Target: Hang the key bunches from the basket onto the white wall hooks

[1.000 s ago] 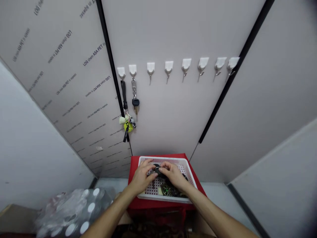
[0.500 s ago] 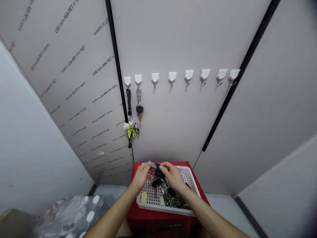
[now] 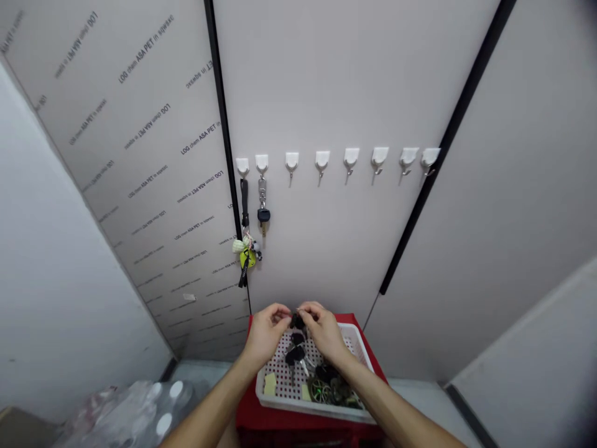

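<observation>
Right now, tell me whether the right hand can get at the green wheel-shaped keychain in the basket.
Probably yes: the right hand is just above the white basket and nothing covers the green wheel-shaped keychain. It would likely need to release the bunch of keys first.

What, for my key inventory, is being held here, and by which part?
The left hand and right hand together pinch a bunch of black-headed keys at its top end; the fingers hide the exact grip.
</observation>
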Motion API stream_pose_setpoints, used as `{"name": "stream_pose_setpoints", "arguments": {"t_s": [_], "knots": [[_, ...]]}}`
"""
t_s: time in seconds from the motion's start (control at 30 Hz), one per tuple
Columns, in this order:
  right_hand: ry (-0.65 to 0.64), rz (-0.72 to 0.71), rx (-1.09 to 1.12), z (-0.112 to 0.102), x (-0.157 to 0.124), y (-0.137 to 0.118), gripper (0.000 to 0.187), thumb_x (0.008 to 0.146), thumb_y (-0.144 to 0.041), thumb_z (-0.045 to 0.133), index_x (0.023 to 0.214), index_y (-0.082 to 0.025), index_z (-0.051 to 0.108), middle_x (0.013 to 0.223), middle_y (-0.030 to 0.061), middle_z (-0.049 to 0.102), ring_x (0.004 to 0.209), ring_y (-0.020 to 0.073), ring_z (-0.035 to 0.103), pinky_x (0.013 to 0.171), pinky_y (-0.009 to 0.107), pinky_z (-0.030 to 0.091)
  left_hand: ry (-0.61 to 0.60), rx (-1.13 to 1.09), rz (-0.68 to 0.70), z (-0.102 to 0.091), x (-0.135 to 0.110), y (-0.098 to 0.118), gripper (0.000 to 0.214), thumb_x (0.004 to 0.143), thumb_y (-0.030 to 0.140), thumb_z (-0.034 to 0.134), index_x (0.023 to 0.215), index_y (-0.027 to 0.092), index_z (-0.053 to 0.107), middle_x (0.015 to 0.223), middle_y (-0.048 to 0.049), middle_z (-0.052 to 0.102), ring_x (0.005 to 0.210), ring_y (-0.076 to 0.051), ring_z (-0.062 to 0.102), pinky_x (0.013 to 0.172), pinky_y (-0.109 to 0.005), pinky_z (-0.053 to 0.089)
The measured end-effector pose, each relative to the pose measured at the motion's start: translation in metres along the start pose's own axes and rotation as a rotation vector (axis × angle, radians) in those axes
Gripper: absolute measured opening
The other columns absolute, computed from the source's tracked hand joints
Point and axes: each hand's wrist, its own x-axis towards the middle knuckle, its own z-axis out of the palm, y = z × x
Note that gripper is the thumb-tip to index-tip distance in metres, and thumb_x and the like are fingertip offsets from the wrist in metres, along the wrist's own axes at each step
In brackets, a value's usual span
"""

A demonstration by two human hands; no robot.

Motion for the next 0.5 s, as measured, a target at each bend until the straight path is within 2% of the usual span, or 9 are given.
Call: {"name": "stream_pose_setpoints", "arguments": {"t_s": [0.1,0.23,0.37,0.5], "knots": [[-0.017,-0.106,-0.027,-0.007,0.011,-0.011,0.018,0.066,-0.025,0.041,0.062,-0.014,0.055,0.068,0.0032,0.053,0.068,0.0126,0.046,0.065,0.025,0.035,0.086,0.059,0.104,-0.003,0.004,-0.001,0.021,0.06,0.02,0.048,0.08,0.014,0.051,0.082,-0.0043,0.055,0.076,-0.013,0.049,0.067,-0.024,0.039],[-0.067,-0.085,0.105,-0.013,0.041,-0.039,0.016,0.065,-0.025,0.042,0.063,-0.014,0.053,0.054,-0.001,0.05,0.052,0.0091,0.045,0.054,0.022,0.037,0.051,-0.043,0.175,-0.003,0.023,0.017,0.027,0.059,0.02,0.05,0.086,0.013,0.049,0.088,-0.0062,0.055,0.082,-0.014,0.048,0.072,-0.026,0.038],[0.034,-0.07,0.335,-0.021,0.088,-0.083,0.012,0.06,-0.024,0.046,0.06,-0.013,0.049,0.047,-0.004,0.047,0.044,0.0067,0.044,0.05,0.021,0.039,0.166,-0.198,0.255,-0.011,0.059,0.066,0.021,0.061,0.018,0.048,0.081,0.011,0.05,0.08,-0.0058,0.057,0.073,-0.012,0.051,0.068,-0.025,0.039],[0.178,-0.168,0.473,-0.034,0.132,-0.131,0.011,0.059,-0.024,0.046,0.062,-0.013,0.049,0.046,-0.005,0.048,0.041,0.0053,0.044,0.049,0.021,0.042,0.245,-0.227,0.393,-0.027,0.095,0.119,0.02,0.061,0.015,0.047,0.081,0.013,0.049,0.08,-0.004,0.057,0.071,-0.01,0.051,0.067,-0.023,0.039]]}}
